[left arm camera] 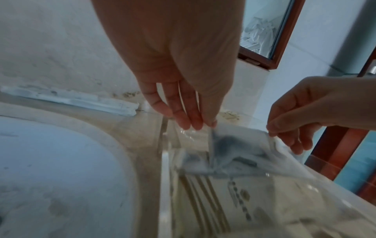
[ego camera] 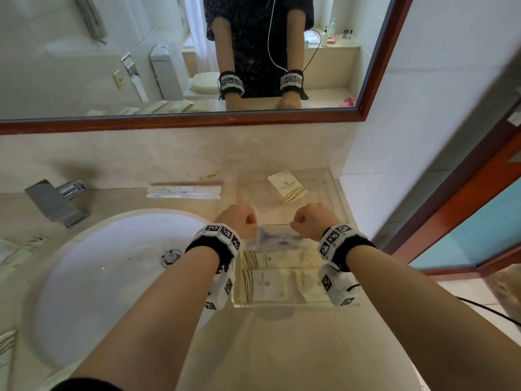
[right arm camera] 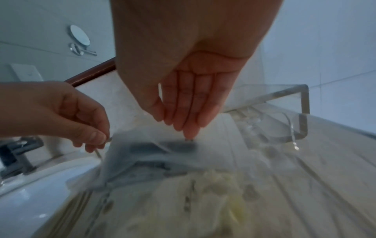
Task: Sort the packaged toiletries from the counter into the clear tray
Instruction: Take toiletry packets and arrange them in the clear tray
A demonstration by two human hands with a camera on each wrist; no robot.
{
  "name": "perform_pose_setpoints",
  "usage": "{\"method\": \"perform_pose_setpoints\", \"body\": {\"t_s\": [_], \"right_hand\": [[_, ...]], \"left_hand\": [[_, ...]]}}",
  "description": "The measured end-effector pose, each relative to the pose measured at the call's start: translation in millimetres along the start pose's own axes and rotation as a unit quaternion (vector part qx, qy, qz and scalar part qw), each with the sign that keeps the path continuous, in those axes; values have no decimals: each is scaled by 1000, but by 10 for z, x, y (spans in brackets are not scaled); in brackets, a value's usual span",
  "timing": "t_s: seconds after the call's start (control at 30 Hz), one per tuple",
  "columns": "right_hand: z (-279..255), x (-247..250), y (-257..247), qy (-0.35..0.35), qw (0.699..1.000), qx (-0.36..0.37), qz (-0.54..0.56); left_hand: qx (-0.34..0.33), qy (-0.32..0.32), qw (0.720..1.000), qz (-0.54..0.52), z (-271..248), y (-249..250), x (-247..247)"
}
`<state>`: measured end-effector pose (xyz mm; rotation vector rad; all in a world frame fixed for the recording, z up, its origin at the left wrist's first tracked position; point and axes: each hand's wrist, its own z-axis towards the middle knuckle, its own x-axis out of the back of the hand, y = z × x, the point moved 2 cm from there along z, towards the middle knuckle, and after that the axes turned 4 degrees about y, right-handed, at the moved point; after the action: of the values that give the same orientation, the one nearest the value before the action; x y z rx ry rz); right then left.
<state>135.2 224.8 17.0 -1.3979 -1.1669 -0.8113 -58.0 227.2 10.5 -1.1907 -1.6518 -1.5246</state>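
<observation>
Clear plastic packet [ego camera: 275, 237], dark contents: we pinch its ends, left hand [ego camera: 236, 223] and right hand [ego camera: 313, 219], over the clear tray [ego camera: 337, 210].

- The right hand [right arm camera: 193, 90] hangs fingers-down, its fingers [right arm camera: 189, 128] pinching the top edge of a clear packet [right arm camera: 150, 154] with dark, blurred contents.
- The left hand [right arm camera: 67, 111] pinches the packet's other top corner.
- Below lie cream sachets [right arm camera: 203, 201] inside the clear tray [right arm camera: 304, 103].
- A white sink [right arm camera: 40, 193] and a chrome tap [right arm camera: 16, 154] sit at lower left.
</observation>
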Motion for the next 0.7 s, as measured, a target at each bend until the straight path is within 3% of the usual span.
{"method": "perform_pose_setpoints", "body": {"t_s": [0.2, 0.4, 0.7], "right_hand": [[285, 175, 10, 74, 996, -39, 41], [549, 219, 133, 113, 978, -96, 146], [810, 145, 162, 50, 948, -155, 275]], "left_hand": [[5, 66, 995, -69, 323, 219, 116], [76, 46, 984, -154, 708, 341, 39], [159, 30, 947, -278, 1012, 368, -72]]}}
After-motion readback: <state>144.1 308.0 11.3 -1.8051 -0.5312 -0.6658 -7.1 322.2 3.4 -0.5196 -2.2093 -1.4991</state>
